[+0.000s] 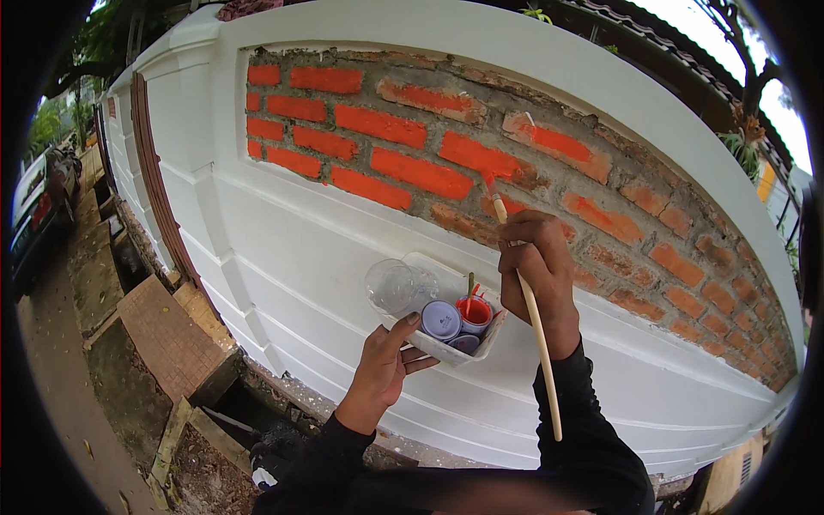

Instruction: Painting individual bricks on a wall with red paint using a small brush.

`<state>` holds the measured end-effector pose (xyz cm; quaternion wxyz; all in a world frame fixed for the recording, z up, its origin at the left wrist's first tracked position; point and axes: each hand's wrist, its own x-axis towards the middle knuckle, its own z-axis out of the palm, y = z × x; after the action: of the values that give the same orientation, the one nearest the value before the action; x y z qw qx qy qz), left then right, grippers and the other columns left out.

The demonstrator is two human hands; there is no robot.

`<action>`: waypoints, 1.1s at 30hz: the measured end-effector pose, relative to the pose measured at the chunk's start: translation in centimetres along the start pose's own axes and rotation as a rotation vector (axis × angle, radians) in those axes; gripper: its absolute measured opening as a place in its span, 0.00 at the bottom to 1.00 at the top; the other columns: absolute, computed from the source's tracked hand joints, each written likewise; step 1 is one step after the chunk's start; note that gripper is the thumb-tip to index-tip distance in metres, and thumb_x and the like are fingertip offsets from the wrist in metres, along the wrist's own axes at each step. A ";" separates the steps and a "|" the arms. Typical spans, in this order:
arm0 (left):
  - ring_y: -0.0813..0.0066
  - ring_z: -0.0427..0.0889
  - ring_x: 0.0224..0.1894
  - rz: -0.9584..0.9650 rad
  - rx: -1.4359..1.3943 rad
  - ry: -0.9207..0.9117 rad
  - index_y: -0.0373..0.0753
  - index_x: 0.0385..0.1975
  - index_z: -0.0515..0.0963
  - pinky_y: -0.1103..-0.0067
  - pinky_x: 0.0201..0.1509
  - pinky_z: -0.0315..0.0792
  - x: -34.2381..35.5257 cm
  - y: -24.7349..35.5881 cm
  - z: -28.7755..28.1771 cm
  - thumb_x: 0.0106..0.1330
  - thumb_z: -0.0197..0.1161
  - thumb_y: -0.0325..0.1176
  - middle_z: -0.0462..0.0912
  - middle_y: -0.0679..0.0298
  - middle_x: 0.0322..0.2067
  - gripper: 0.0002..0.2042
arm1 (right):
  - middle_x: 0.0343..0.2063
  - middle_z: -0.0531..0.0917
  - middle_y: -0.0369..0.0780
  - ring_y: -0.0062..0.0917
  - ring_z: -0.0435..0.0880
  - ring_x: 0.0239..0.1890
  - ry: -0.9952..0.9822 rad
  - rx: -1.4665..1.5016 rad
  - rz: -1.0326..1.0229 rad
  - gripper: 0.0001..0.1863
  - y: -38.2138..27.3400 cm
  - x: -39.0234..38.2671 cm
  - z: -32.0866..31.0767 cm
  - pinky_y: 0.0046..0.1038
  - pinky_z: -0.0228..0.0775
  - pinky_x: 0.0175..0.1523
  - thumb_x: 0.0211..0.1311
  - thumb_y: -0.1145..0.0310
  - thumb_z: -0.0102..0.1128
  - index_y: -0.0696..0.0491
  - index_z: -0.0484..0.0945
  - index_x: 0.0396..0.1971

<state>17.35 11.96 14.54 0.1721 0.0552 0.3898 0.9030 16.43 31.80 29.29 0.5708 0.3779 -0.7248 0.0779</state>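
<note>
A long-handled paintbrush (536,343) is gripped in my right hand (542,266), with fingers closed round its shaft. Its orange-red tip meets a brick (481,157) that is partly coated in bright orange. My left hand (385,367) holds a white plastic tray (481,354) by its near left edge, thumb over the rim. Inside the tray sit an open can of orange-red paint (475,316) with a stick in it, a can with a pale lid (441,320), and a clear plastic container (396,286). Bricks at the left of the panel are solid orange; those at the right look duller and rougher.
A white wall (300,232) frames the brick panel and curves away to the right. On the left are a brown metal post (159,172), a paved slab (167,330) over a ditch, and a parked car (43,206) by the road.
</note>
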 end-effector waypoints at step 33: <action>0.57 0.88 0.47 -0.046 0.018 -0.015 0.33 0.55 0.73 0.58 0.53 0.84 0.7 -0.6 0.5 0.72 0.62 0.45 0.84 0.51 0.46 0.22 | 0.33 0.80 0.42 0.37 0.82 0.41 0.130 -0.044 0.042 0.15 -0.1 -0.7 -1.5 0.33 0.77 0.38 0.36 0.89 0.63 0.54 0.71 0.21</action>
<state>16.97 12.98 14.45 0.1954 0.0545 0.3976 0.8948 17.67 32.81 29.15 0.6231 0.3441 -0.6954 0.0984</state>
